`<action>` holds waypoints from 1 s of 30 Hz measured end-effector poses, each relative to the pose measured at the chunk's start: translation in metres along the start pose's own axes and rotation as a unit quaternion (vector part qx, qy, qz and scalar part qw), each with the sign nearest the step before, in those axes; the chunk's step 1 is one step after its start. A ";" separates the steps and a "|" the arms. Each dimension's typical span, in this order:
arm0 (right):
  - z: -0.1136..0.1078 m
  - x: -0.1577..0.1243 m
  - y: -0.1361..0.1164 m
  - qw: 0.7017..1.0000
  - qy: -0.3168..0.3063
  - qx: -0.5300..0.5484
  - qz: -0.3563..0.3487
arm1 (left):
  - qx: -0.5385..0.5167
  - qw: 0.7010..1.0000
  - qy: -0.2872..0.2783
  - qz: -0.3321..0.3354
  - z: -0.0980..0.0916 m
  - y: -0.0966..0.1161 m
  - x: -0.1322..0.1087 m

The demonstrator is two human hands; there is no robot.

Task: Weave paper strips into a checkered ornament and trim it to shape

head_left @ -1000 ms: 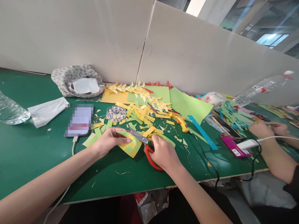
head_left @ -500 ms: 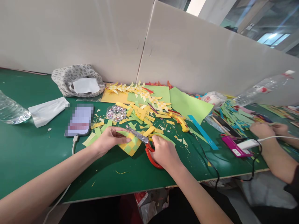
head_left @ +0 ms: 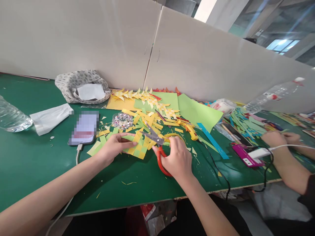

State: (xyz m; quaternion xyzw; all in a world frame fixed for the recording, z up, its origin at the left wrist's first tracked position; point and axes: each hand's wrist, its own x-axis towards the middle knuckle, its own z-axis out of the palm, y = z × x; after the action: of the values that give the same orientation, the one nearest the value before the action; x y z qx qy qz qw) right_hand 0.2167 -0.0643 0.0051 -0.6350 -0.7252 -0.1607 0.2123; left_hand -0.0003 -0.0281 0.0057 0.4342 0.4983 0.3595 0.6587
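Observation:
Between the thumb and fingers of my left hand (head_left: 115, 146) is a woven piece of yellow and green paper (head_left: 139, 150), held just above the green table. My right hand (head_left: 177, 155) grips a pair of scissors (head_left: 160, 147) with red and yellow handles. Their blades are spread apart and point left, at the upper right part of the woven paper. Whether the blades touch the paper I cannot tell. Behind both hands lie loose yellow and green paper strips (head_left: 155, 119), and a clear flower-shaped box of small gems (head_left: 122, 121).
A phone (head_left: 85, 127) on a charging cable lies left, near a tissue (head_left: 50, 118) and a water bottle (head_left: 13, 114). A yellow glue gun (head_left: 189, 129), its black cord and a magenta power strip (head_left: 246, 155) are right. Another person's hands (head_left: 275, 141) work at far right.
The scissor blades, nearly closed before, have spread apart. My right hand has shifted slightly right and up, and the woven paper has turned a little in my left hand.

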 end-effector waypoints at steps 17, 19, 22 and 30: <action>0.003 -0.002 -0.014 0.990 -0.126 -0.026 -0.052 | -0.035 0.998 -0.053 0.010 0.003 -0.006 0.000; 0.002 -0.002 -0.014 0.990 -0.130 -0.035 -0.050 | -0.041 0.998 -0.050 0.012 0.003 -0.006 0.000; 0.002 -0.002 -0.013 0.988 -0.138 -0.039 -0.057 | -0.034 0.998 -0.049 0.017 0.002 -0.007 0.001; 0.005 -0.002 -0.012 0.985 -0.151 -0.025 -0.078 | 0.034 0.997 -0.062 0.035 -0.005 -0.002 0.001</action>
State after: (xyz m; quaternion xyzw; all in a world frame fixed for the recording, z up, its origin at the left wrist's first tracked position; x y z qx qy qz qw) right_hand 0.2041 -0.0648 0.0002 -0.5983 -0.7922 -0.0970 0.0706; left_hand -0.0047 -0.0267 0.0024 0.4948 0.4530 0.3382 0.6600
